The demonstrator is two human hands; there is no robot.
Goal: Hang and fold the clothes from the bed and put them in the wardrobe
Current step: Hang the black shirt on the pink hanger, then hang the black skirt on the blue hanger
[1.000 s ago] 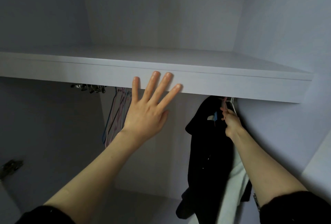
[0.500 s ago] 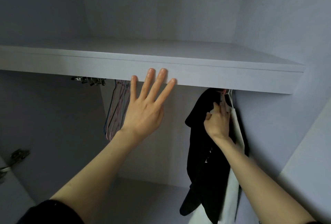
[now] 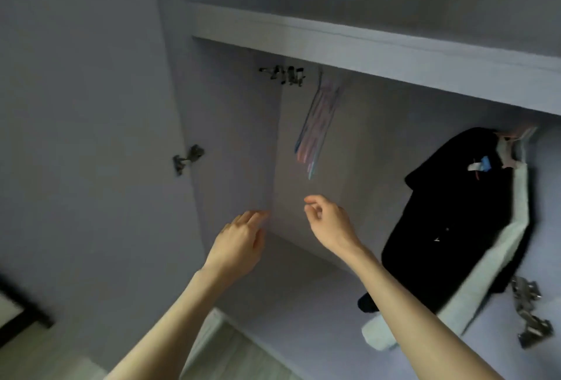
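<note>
Your left hand (image 3: 239, 240) is raised inside the open wardrobe (image 3: 303, 197), back of the hand toward you, fingers (image 3: 252, 217) loosely extended toward the back left corner, holding nothing. Whether the tips touch the wardrobe's wall is unclear, the frame is blurred. Your right hand (image 3: 329, 221) is just beside it to the right, apart from it, fingers loosely curled with thumb and forefinger close together; nothing is visible between them, so it holds nothing.

The black garment (image 3: 455, 218) hangs at the right end of the wardrobe under the shelf (image 3: 364, 45), close to the right wall, well apart from both your hands. A white garment (image 3: 498, 270) hangs against it on its right side, its lower end showing below the black one. A small white and blue tag (image 3: 479, 164) shows at the black garment's collar.

A bunch of empty coloured hangers (image 3: 318, 124) hangs under the shelf near the middle, above and between your hands, not touched. Dark metal clips (image 3: 283, 74) sit left of them, right under the shelf. A door hinge (image 3: 188, 158) is on the left wall, another hinge (image 3: 529, 309) at the lower right. The wooden floor (image 3: 236, 355) shows at the bottom between your forearms.
</note>
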